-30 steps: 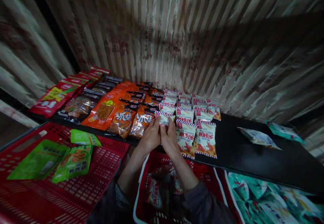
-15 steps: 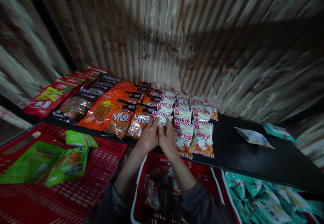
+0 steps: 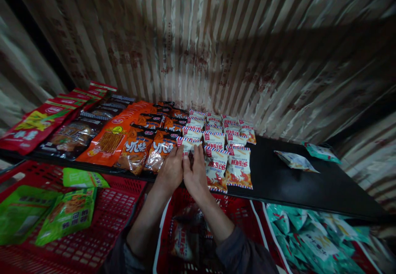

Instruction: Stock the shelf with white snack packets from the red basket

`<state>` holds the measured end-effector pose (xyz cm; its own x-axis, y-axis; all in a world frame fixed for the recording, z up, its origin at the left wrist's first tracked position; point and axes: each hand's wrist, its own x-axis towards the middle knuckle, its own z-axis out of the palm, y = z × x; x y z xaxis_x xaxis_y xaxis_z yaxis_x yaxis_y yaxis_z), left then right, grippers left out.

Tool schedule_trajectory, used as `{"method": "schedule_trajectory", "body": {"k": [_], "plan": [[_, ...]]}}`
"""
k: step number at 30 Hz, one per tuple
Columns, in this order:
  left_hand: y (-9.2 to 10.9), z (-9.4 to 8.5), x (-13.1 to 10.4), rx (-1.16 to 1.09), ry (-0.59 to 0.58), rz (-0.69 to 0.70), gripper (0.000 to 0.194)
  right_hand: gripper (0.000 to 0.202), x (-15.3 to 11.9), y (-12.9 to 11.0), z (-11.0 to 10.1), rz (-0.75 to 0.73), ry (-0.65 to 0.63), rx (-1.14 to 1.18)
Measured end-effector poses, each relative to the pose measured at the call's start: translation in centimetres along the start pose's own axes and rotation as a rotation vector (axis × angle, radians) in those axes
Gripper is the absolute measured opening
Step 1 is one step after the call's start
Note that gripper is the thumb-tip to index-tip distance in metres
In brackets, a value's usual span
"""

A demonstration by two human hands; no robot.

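Observation:
My left hand [image 3: 170, 170] and my right hand [image 3: 195, 171] lie side by side on a white snack bag [image 3: 188, 142] at the shelf's front edge. They cover most of that bag, and the fingers of both point toward the back. Right of it, more white bags with red lettering [image 3: 239, 166] stand in rows. Orange-and-black bags [image 3: 161, 148] are on the left, close to my left hand. How firmly each hand grips the bag cannot be made out.
The black shelf [image 3: 278, 183] also holds orange stick bags [image 3: 109, 142], dark bags [image 3: 69, 135], red bags [image 3: 34, 123], a lying white bag [image 3: 295, 161] and a teal bag [image 3: 321, 152]. Below are red baskets [image 3: 108, 208] with green bags [image 3: 69, 214] and teal bags [image 3: 312, 237].
The whole view has shifted, so the shelf and bags appear further left. Both hands have drawn slightly down toward the front edge, still at the same white bag.

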<state>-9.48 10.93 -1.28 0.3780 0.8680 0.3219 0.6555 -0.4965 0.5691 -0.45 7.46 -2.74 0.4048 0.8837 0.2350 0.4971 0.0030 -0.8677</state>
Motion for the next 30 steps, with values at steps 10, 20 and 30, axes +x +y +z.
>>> {"method": "schedule_trajectory", "body": {"k": [10, 20, 30], "plan": [[4.2, -0.7, -1.1, -0.099, -0.144, 0.098, 0.037, 0.057, -2.9, 0.5, -7.3, -0.209, 0.21, -0.1], [7.7, 1.0, -2.2, 0.047, -0.426, 0.105, 0.046, 0.064, -4.2, 6.0, -9.4, 0.01, 0.123, -0.054], [7.3, 1.6, -1.9, 0.055, -0.437, 0.116, 0.045, 0.057, -3.3, 6.7, -8.4, -0.026, 0.102, -0.048]]}}
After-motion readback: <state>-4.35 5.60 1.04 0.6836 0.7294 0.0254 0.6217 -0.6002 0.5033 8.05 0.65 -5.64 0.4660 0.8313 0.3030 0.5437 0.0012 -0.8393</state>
